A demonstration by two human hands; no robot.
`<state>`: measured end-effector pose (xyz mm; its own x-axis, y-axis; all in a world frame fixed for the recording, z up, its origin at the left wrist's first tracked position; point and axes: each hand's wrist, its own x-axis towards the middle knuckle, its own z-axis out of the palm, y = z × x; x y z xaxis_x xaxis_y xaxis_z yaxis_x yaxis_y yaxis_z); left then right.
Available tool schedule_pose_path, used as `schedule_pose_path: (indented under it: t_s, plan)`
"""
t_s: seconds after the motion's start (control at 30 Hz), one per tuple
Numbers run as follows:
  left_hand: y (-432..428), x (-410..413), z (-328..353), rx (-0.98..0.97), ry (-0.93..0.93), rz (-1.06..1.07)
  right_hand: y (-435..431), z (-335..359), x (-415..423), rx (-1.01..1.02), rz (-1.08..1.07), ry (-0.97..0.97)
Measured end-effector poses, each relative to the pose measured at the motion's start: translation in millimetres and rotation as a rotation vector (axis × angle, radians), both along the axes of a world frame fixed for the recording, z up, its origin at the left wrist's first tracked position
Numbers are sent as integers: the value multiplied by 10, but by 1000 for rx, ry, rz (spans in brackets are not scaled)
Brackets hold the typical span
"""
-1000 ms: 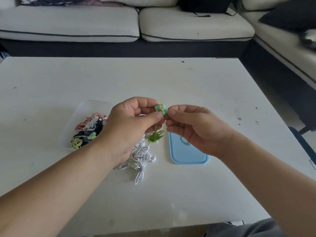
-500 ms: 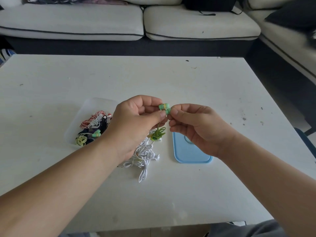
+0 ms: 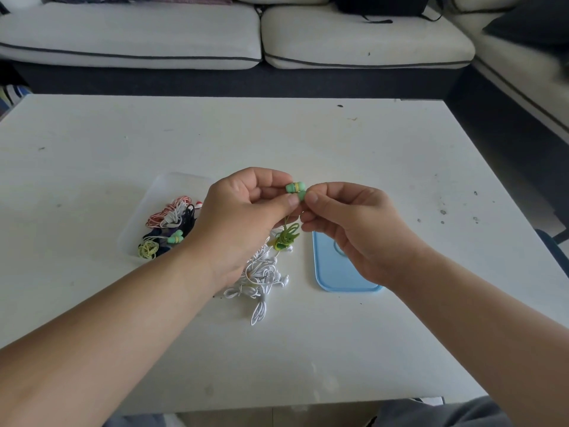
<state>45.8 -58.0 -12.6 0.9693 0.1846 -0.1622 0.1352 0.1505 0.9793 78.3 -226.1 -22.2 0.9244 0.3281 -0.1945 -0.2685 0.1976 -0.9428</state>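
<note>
Clear box (image 3: 144, 211): left of centre on the white table (image 3: 369, 167); it holds coiled earphones in red-white, dark and yellow-green, plus 1 pair of green buds (image 3: 175, 237).
Left hand (image 3: 243, 217): centre of frame, raised above the table, fingers curled, thumb tip pinching the green earbuds from the left.
Green earbuds (image 3: 296, 190): 2 buds stacked together just above centre, between both thumbs; their green cable (image 3: 288, 237) hangs below in a bundle.
White earphones (image 3: 261, 275): tangled heap on the table, below the hands.
Right hand (image 3: 354, 226): right of centre, fingers curled, thumb and forefinger pinching the same buds.
Blue lid (image 3: 335, 272): flat on the table, lower right of the hands.
</note>
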Motion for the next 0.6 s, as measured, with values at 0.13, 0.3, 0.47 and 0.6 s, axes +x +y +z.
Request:
schedule_pose_path:
  t_s: [0.13,0.3,0.47,0.6]
  plan:
    - [0,2,15,-41,9,4,13,27,-6,72,-7,96]
    - [-2,12,26,-58,18,-8,-2,50,41,135,-25,190]
    - [27,-12,18,-59,22,-19,-5,17,35,115,104,163]
    - [58,-27,19,-17,33,-21,16,11,46,86,116,178]
